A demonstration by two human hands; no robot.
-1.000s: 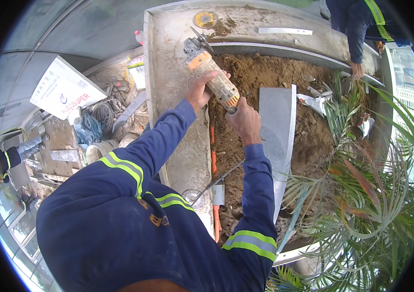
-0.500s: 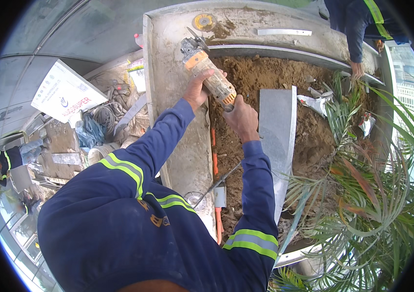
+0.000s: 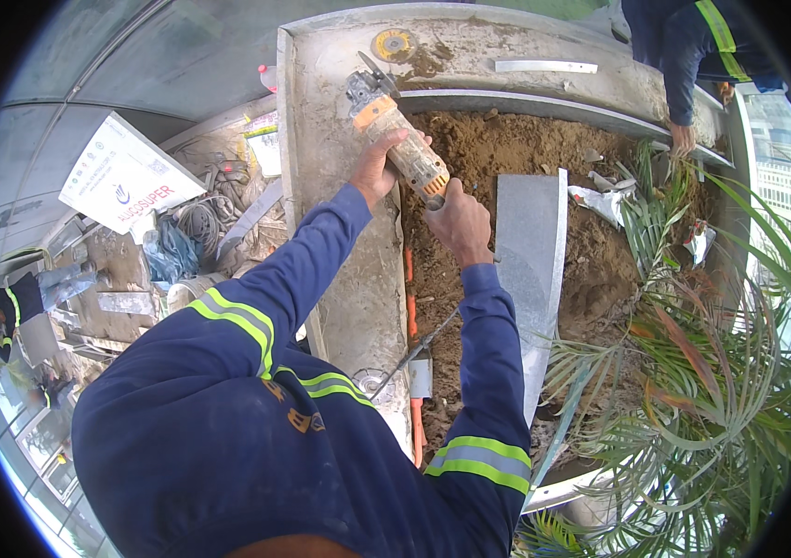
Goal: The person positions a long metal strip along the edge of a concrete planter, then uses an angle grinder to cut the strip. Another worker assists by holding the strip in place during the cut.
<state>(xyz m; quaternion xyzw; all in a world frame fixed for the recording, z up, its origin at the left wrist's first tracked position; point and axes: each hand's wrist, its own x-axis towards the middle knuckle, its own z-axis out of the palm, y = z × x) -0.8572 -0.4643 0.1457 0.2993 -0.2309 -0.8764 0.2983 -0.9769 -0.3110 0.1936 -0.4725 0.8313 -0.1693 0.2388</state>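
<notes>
Together, two hands [image 3: 461,223] curl closed around one grinder [image 3: 418,162], near one yellow disc [image 3: 394,45].

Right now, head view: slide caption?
Left fingers and right fingers grip an angle grinder over a concrete ledge and soil.

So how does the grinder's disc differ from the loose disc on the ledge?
The grinder's disc is dark grey; the loose disc is mostly yellow. The grinder's disc shows nearly edge-on; the loose disc shows its round face. The grinder's disc is mounted; the loose disc lies flat on the ledge.
</notes>
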